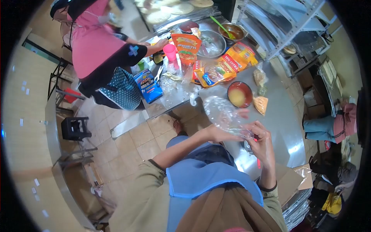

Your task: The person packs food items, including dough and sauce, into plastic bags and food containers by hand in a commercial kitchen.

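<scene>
A clear plastic bag hangs between my hands over the steel table's near edge. My left hand is partly behind or inside the plastic, its fingers curled at the bag. Pinched fingers of my right hand grip the bag's right end. Just beyond the bag stands a brown bowl with a pale yellow liquid. To its right lies a small bag of orange crumbs. Beneath my right hand, a red-handled utensil partly shows.
Yellow and orange food pouches, a steel bowl, a sauce bowl with a green spoon, a pink cup and a blue pack fill the table's far side. A co-worker reaches in from the left.
</scene>
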A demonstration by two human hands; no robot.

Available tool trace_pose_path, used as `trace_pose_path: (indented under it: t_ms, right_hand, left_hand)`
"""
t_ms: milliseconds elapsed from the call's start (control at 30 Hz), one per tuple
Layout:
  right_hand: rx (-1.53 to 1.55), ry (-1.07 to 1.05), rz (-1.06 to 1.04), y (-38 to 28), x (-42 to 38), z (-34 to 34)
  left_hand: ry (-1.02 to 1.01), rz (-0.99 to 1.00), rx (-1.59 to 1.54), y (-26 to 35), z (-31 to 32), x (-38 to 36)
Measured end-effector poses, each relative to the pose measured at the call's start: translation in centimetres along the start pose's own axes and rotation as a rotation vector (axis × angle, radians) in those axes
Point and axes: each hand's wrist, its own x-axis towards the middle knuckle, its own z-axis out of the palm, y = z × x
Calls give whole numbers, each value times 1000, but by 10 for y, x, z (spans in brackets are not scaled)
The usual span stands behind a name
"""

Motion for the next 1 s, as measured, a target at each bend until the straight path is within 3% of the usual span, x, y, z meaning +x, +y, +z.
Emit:
trace_pose_path:
  t_ms: [67, 133, 200, 367, 433, 500, 533, 600, 700, 800, 867, 900, 1000]
  right_hand:
    - [76, 12, 15, 4, -1, 3]
    - [99, 33, 91, -21, 1, -2]
    - [187, 63, 97, -35, -1, -9]
    - [399, 219, 76, 0, 0, -38]
    - [107, 18, 168, 14, 4, -28]
    - [-16, -146, 233, 45, 4, -6]
    - [9, -204, 252, 67, 1, 10]
    - [37, -88, 50, 80, -2, 42]
    - [-135, -12, -43, 130, -9, 68]
    - [86, 49, 125, 142, -11, 64]
    - [187, -52, 324, 167, -10, 46]
    - [152, 11, 336, 160, -14, 34]
    - [-108, 86, 326, 138, -14, -13]
  left_hand:
    - [-126, 76, 361, -18, -1, 3]
    - [-172, 31, 484, -28, -3, 1]
    - [-140, -125, 362, -20, -1, 1]
    - [1, -154, 348, -68, 3, -15]
    - [57, -45, 542, -65, -1, -15]
    - [173, 233, 949, -40, -5, -16]
    - [169, 184, 985, -27, -3, -12]
    - [160, 87, 1060, 0, -1, -3]
    - [82, -24, 1044, 23, 2, 9]
    - [88, 31, 987, 15, 1, 9]
    - [119, 71, 958, 2, 1, 4]
    - [72, -39, 935, 20, -1, 5]
    - [88, -109, 692, 34, -29, -5]
